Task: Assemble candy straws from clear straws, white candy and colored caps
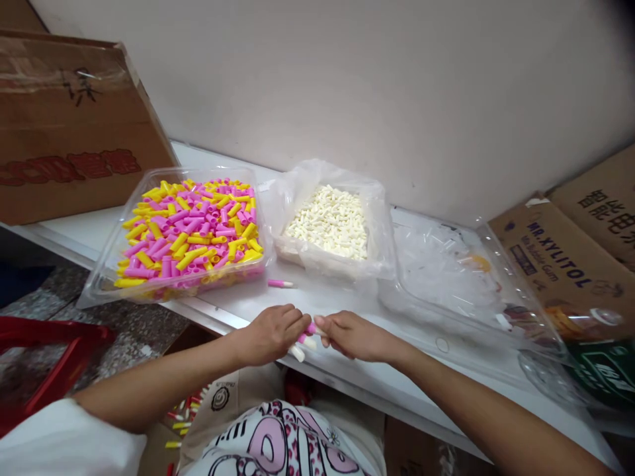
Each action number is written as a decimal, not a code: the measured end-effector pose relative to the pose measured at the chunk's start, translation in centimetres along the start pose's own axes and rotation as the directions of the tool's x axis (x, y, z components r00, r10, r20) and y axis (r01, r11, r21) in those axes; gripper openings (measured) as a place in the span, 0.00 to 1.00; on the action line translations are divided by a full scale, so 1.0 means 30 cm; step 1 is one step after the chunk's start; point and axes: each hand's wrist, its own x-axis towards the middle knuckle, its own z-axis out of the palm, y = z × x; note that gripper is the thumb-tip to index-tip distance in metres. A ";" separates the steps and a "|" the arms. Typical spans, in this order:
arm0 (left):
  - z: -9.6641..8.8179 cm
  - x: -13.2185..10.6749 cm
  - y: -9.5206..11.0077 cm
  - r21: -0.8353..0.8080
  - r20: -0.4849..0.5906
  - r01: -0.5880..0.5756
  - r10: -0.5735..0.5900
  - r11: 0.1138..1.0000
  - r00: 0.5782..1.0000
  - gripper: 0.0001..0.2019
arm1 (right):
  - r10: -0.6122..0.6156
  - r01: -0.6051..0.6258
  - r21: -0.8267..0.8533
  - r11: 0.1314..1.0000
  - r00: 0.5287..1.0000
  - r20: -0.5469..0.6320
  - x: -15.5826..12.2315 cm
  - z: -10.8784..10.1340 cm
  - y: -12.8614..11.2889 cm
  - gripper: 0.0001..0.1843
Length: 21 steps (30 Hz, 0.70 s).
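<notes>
Pinching one pink tube (pixel 310 328), left hand (pixel 274 334) and right hand (pixel 355 337) meet, fingers closed on it; its long axis runs hand to hand.

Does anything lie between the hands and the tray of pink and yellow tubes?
Only one loose pink stick, flat on the table ahead of the left hand, by the tray.
</notes>
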 end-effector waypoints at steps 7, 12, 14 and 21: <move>0.211 -0.009 -0.135 -0.001 0.088 0.582 -0.580 0.813 0.810 0.28 | 0.061 -0.331 -0.229 0.915 0.677 -0.734 -0.120 -0.373 0.226 0.20; 0.261 0.015 -0.192 -0.041 0.069 0.646 -0.643 0.762 0.762 0.25 | 0.332 -0.653 -0.401 0.642 0.708 -0.623 -0.176 -0.538 0.525 0.23; 0.263 0.030 -0.199 -0.116 0.054 0.664 -0.662 0.739 0.747 0.24 | 0.387 -0.630 -0.471 0.617 0.765 -0.515 -0.165 -0.546 0.594 0.23; 0.216 0.019 -0.154 -0.396 0.049 0.722 -0.772 0.567 0.633 0.17 | 0.403 -0.609 -0.536 0.585 0.792 -0.459 -0.118 -0.546 0.589 0.17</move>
